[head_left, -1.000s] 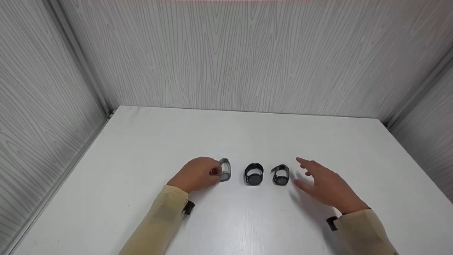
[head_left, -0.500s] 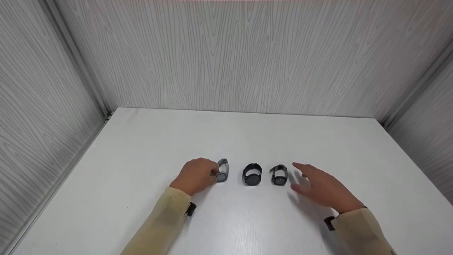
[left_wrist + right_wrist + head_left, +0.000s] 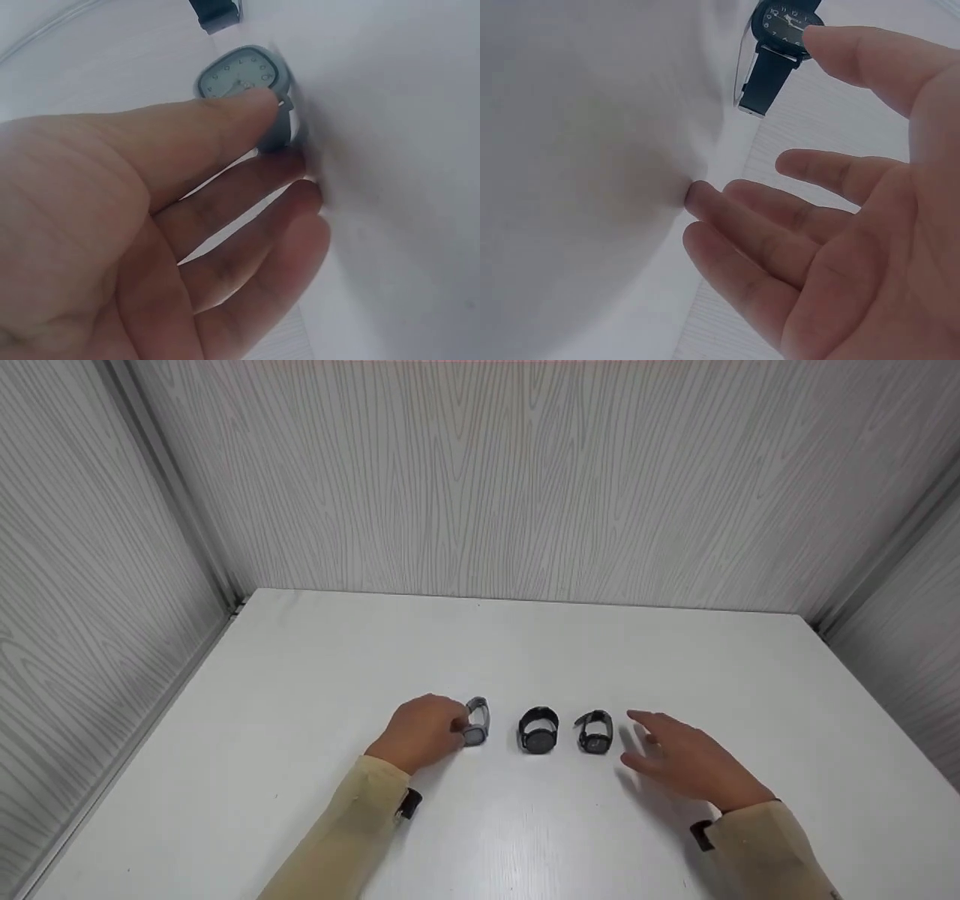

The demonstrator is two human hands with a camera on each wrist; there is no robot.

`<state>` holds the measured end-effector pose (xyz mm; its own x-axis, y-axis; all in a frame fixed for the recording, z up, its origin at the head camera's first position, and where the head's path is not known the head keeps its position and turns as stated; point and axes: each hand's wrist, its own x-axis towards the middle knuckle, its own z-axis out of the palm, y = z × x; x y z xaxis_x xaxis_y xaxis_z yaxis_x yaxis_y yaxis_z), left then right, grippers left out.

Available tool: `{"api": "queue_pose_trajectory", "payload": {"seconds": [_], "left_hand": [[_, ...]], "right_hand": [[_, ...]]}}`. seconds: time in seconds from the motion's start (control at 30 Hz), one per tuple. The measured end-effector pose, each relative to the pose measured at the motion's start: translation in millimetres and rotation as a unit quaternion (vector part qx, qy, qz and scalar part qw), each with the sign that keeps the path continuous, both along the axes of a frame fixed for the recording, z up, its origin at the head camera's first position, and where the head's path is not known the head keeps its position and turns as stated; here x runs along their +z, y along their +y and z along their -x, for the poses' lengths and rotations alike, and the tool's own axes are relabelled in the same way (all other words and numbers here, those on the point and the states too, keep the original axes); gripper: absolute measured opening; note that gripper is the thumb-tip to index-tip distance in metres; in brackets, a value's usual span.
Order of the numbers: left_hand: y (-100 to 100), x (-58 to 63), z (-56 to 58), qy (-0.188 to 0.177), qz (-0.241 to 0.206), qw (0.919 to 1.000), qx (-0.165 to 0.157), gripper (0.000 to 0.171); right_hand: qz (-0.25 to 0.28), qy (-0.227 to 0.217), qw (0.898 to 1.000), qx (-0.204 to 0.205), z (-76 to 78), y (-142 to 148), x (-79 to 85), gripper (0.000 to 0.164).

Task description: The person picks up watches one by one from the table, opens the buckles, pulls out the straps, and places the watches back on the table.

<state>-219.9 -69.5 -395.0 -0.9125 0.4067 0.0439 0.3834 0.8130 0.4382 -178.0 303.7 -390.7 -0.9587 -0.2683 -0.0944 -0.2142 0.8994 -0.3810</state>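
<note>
The left hand (image 3: 424, 729) is at the grey wristwatch (image 3: 474, 734), the leftmost of three in a row on the white table. In the left wrist view, the thumb lies over the edge of its pale dial (image 3: 240, 73) while the index fingertip meets the strap (image 3: 277, 131), pinching it. Beside it stands a black wristwatch (image 3: 538, 740) with a round face, its strap looped up behind. Right of that is a smaller black wristwatch (image 3: 596, 743), seen close in the right wrist view with white numerals. Near this one hovers the right hand (image 3: 686, 761), fingers apart and holding nothing.
The white tabletop (image 3: 517, 652) stretches back to a grey wood-grain wall panel (image 3: 495, 480). Matching side panels rise at the left (image 3: 90, 585) and right (image 3: 907, 607). Both sleeves are beige, with a dark band (image 3: 702, 835) near each wrist.
The grey wristwatch has shifted very slightly left with the left hand at it. The right hand's fingertips have come a little nearer the person. The two black wristwatches stay put.
</note>
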Motion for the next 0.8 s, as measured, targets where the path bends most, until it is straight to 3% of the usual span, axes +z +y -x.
{"api": "queue_pose_trajectory", "payload": {"seconds": [0.2,0.33,0.43,0.53,0.67,0.8], "left_hand": [[-2.1,4.3,4.1,0.012,-0.014,0.9998,0.009,0.006],[3.8,19.2,-0.8,0.037,-0.05,0.998,-0.002,0.009],[13.1,34.4,-6.2,0.071,-0.077,0.994,-0.031,0.009],[23.8,50.7,-11.5,0.127,-0.109,0.9835,-0.068,0.008],[36.3,66.4,-20.8,0.204,-0.146,0.9603,-0.121,0.007],[42.0,70.0,-29.8,0.262,-0.139,0.9402,-0.167,0.009]], "right_hand": [[-0.015,0.012,1.0,0.006,1.7,-4.5,-2.6,0.074],[-0.035,0.027,0.999,0.008,0.5,-9.3,-2.7,0.072],[-0.047,0.034,0.998,0.005,-0.8,-11.1,-2.7,0.071],[-0.054,0.038,0.998,0.004,-1.0,-13.0,-3.8,0.07],[-0.051,0.037,0.998,0.004,0.9,-11.8,-5.6,0.07],[0.031,0.047,0.998,-0.007,5.9,-5.1,-4.8,0.058]]}}
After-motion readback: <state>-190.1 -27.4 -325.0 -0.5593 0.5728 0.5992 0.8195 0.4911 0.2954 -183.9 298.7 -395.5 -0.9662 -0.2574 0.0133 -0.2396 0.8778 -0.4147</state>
